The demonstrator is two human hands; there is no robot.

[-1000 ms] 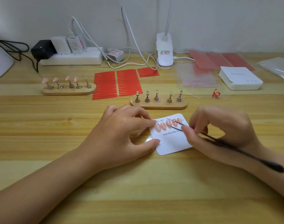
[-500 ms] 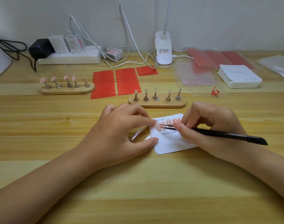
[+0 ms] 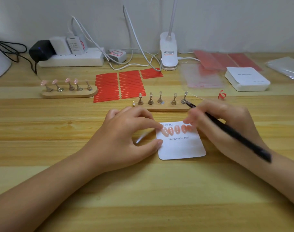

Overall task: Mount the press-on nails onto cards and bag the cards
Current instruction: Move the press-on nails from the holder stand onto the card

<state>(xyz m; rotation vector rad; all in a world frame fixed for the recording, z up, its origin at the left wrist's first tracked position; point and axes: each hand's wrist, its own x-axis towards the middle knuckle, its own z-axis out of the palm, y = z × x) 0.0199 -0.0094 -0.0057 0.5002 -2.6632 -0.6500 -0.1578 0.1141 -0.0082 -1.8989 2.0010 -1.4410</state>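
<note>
A white card (image 3: 181, 144) carrying a row of pink nails (image 3: 176, 129) lies between the hands. The left hand (image 3: 126, 138) pins its left edge with fingertip and thumb; the right hand (image 3: 221, 126), nearer the row's far end, grips black tweezers (image 3: 230, 131).

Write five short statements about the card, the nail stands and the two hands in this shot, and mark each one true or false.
1. The white card carries a row of pink nails. True.
2. The near stand has a nail on every post. False: its posts are bare.
3. The right hand holds black tweezers. True.
4. The far stand is completely bare. False: four of its posts hold pink nails, and one is bare.
5. The left hand rests on the card's left edge. True.
</note>
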